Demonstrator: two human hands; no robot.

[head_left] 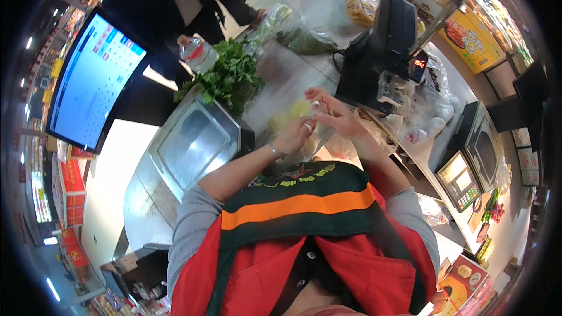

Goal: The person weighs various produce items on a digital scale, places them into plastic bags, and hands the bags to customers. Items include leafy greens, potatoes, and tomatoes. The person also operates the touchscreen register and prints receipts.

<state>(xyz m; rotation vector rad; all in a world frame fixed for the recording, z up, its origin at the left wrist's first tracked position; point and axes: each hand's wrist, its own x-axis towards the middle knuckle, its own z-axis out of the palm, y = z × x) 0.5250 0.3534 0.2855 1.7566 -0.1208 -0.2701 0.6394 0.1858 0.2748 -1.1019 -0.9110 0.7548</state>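
Observation:
Close together over the counter (281, 77), my hands are at a clear plastic bag (287, 116) with yellow-green items in it, blurred. My left hand (292, 134) has its fingers curled on the top of this bag. Beside it, my right hand (333, 112) has its fingers partly spread and bent near the bag's top; whether it grips the plastic cannot be told. A bunch of leafy greens (235, 72) lies beyond my left hand, next to a metal-topped weighing scale (197, 138).
Across the counter a person in dark clothes (153, 8) reaches to bagged vegetables (274, 17). Also around are a bottle (197, 55), a lit monitor (96, 83), a black checkout device (377, 61), bagged goods (426, 118) and a second scale (478, 153).

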